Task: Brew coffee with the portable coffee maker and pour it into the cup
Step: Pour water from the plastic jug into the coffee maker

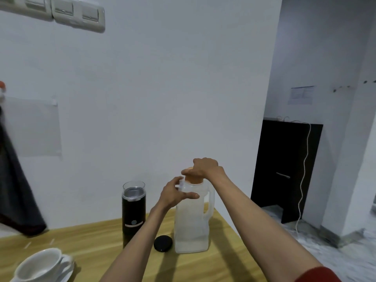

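Frosted jug (191, 224) upright, both hands clamped: right (205, 166) on orange lid (194, 178), left (175, 193) at neck.

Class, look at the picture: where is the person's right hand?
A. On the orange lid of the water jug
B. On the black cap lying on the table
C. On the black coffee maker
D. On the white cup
A: the right hand grips the orange lid atop the water jug, while the left hand steadies its neck.

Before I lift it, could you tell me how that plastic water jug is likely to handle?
The water jug looks translucent plastic, so its walls may flex. It seems mostly full, so probably heavy. It is tall and narrow, so a push could tip it; its side handle should help.
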